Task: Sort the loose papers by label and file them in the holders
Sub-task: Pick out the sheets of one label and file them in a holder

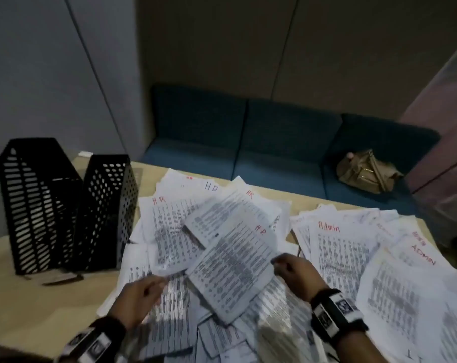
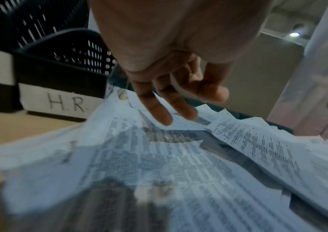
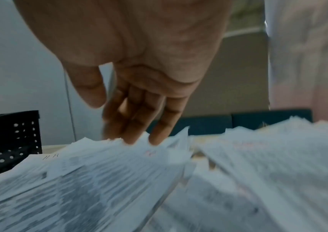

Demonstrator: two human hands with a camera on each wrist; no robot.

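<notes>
So far, only about half done, by the look of it. Near the front edge of the desk [image 1: 26, 310], lots of loose papers in a big messy heap. On the left and middle of the desk, an HR pile [image 1: 170, 226] with "HR" in red or blue at the top corners. Toward the right edge, an Admin pile [image 1: 353, 258] with "Admin" in red. Just beside each other, with a thin strip of bare desk between them. So: looks sorted by label, mostly.

Farther back, by the far left corner, two black holders, upright and side by side: the HR holder [image 1: 107, 210] next to the HR pile, and the other holder [image 1: 39, 205] on its left, with a label ending in "N". No papers to be seen inside either one. Filing not yet begun, then: the whole second part left to do.

Now the hands. Left hand [image 1: 139, 297] low over the near part of the HR pile, fingers [image 2: 159, 109] almost straight and a bit spread, thumb out to the side, tips touching a sheet. Right hand [image 1: 293, 271] at the right side of the HR pile, pinching the edge of the top HR sheet [image 1: 235, 258] between thumb and fingers [image 3: 159, 125].
</notes>
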